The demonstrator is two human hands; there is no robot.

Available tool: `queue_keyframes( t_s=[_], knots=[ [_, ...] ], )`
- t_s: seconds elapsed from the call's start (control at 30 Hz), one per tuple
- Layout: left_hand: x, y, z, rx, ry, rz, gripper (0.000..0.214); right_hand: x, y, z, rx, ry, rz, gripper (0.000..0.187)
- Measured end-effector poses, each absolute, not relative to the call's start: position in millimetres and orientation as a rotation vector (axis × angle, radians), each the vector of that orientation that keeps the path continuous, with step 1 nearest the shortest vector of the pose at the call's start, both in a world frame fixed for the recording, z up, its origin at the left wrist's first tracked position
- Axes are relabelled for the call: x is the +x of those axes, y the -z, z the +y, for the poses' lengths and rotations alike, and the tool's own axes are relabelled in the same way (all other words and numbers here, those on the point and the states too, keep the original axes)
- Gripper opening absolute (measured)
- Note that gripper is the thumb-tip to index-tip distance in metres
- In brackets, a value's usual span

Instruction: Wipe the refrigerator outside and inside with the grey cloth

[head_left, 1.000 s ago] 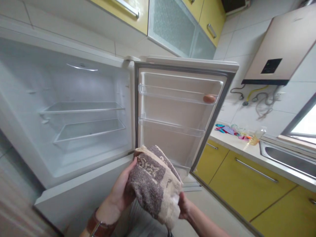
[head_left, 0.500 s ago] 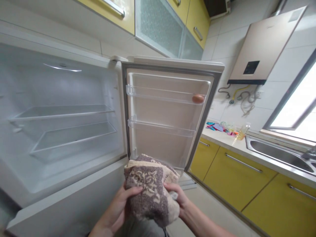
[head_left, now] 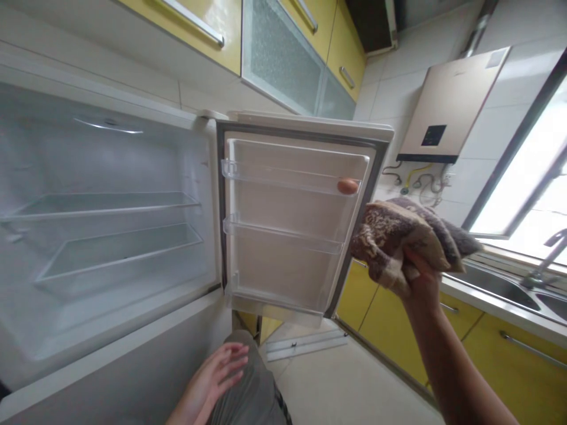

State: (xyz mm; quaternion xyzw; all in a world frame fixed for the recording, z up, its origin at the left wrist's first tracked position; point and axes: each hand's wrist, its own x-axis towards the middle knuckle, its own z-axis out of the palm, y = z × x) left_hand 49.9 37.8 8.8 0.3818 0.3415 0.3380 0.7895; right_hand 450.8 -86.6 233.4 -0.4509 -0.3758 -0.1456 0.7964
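Head view: my right grip is clamped on a patterned towel, bunched above it; fridge door to its left. Probably light, soft, floppy; best held by gathered folds. My left grip: fingers apart, empty.

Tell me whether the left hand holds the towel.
No, the towel is in the right hand, the left hand apart from it.

The upper clear plastic rack inside the open white fridge door carries one oval brown egg near its right end; a stainless-steel sink is set into the white countertop.
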Motion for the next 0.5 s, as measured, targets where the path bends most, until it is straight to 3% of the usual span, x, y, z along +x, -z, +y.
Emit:
queue_keyframes(
  t_s=[0.13,0.23,0.37,0.5],
  knots=[
    [47,10,56,1.025,-0.773,0.869,0.047,476,-303,-47,-0.906,0.735,-0.647,0.049],
    [57,-9,72,1.33,-0.88,0.936,0.044,490,-344,-7,-1.0,0.906,-0.756,0.042],
    [81,-74,96,1.839,-1.198,0.887,0.03,500,-364,38,-1.076,0.988,-1.057,0.025],
    [113,-158,120,2.39,-1.503,0.778,0.039,505,-365,58,-1.061,0.992,-1.068,0.03]
  ],
)
